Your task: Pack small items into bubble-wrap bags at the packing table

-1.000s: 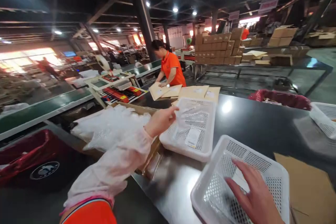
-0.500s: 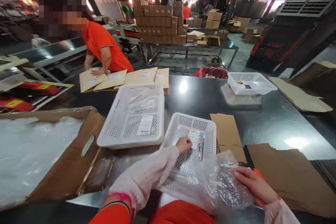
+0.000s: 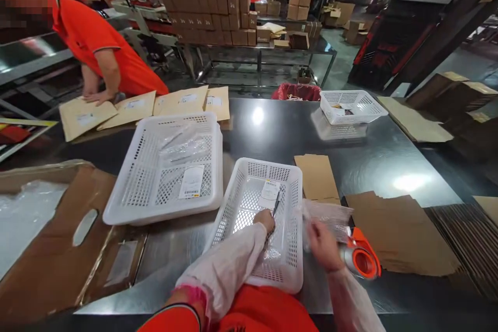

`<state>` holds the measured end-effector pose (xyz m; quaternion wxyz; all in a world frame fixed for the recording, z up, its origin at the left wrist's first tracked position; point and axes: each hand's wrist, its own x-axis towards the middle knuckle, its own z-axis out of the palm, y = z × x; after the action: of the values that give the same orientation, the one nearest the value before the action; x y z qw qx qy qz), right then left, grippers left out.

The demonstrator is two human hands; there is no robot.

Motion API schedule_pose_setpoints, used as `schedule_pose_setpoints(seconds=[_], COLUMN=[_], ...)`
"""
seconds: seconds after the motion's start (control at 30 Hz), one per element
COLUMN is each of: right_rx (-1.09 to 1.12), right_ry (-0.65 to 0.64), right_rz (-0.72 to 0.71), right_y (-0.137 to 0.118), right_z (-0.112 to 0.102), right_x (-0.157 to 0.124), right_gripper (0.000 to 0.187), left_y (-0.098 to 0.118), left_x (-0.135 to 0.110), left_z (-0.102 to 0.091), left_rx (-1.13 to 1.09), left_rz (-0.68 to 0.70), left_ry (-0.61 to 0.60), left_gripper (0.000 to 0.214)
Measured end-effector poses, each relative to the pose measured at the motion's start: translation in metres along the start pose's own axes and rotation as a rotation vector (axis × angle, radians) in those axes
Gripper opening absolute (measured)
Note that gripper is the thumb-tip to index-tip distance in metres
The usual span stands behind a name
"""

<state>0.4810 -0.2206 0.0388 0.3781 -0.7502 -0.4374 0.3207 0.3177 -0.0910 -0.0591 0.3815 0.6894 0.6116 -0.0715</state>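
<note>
My left hand (image 3: 265, 221) is closed inside a white perforated basket (image 3: 299, 228), around a slim dark metallic stick-like item (image 3: 276, 204). Beside its fingers lies a white barcode label (image 3: 270, 192), with clear plastic underneath. Just right of the basket, my right hand (image 3: 324, 245), somewhat blurred, has its fingers curled at the near edge of a piece of bubble wrap (image 3: 330, 215). An orange tape dispenser (image 3: 363, 257) rests on the table right of that hand.
A larger white basket (image 3: 128, 181) holding plastic-bagged items stands left, beside an open carton (image 3: 50, 238). Cardboard sheets (image 3: 400, 233) lie right; another basket (image 3: 352, 109) sits farther back. A co-worker (image 3: 105, 57) leans over padded envelopes (image 3: 87, 116).
The bubble wrap and my right hand have moved away from the basket's front, to its right side. My left hand has moved slightly nearer me and now grips the slim item. The view has shifted.
</note>
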Motion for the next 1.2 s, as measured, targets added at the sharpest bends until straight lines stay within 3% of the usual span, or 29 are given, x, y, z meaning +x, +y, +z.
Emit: schedule_pose_setpoints(seconds=[0.07, 0.17, 0.3, 0.37, 0.43, 0.53, 0.63, 0.8, 1.0, 1.1, 1.2], right_rx=[-0.019, -0.109, -0.289, -0.452, -0.623, -0.742, -0.598, -0.203, -0.235, -0.243, -0.206], right_ry=[-0.102, -0.091, -0.001, -0.001, -0.015, -0.005, 0.034, 0.035, 0.134, 0.086, -0.052], right_rz=[-0.011, -0.012, -0.062, -0.090, -0.116, -0.168, -0.156, -0.109, -0.432, -0.569, -0.599], right_y=[0.004, 0.015, 0.021, 0.018, 0.015, 0.014, 0.020, 0.029, 0.012, 0.002, -0.009], right_z=[0.029, 0.050, 0.053, 0.053, 0.052, 0.049, 0.045, 0.043, 0.058, 0.075, 0.086], right_x=[0.003, 0.002, -0.001, -0.002, -0.004, -0.004, -0.002, -0.001, -0.022, -0.040, -0.055], right_gripper=[0.019, 0.017, 0.021, 0.027, 0.021, 0.024, 0.026, 0.028, 0.027, 0.025, 0.023], left_y=[-0.011, -0.027, -0.051, -0.063, -0.074, -0.085, -0.088, -0.090, -0.082, -0.071, -0.063], left_x=[-0.008, -0.026, -0.059, -0.078, -0.096, -0.117, -0.131, -0.136, -0.132, -0.126, -0.115], left_z=[-0.007, -0.020, -0.036, -0.042, -0.048, -0.057, -0.065, -0.068, -0.066, -0.059, -0.045], left_rx=[-0.050, -0.149, -0.312, -0.475, -0.615, -0.582, -0.469, -0.408, -0.429, -0.434, -0.417], left_rz=[0.024, 0.080, 0.222, 0.294, 0.342, 0.430, 0.501, 0.408, 0.385, 0.392, 0.407], left_ry=[0.059, 0.132, 0.174, 0.149, 0.107, 0.123, 0.168, 0.158, 0.087, 0.008, -0.100], left_gripper=[0.018, 0.014, 0.026, 0.033, 0.039, 0.038, 0.031, 0.030, 0.030, 0.029, 0.027])
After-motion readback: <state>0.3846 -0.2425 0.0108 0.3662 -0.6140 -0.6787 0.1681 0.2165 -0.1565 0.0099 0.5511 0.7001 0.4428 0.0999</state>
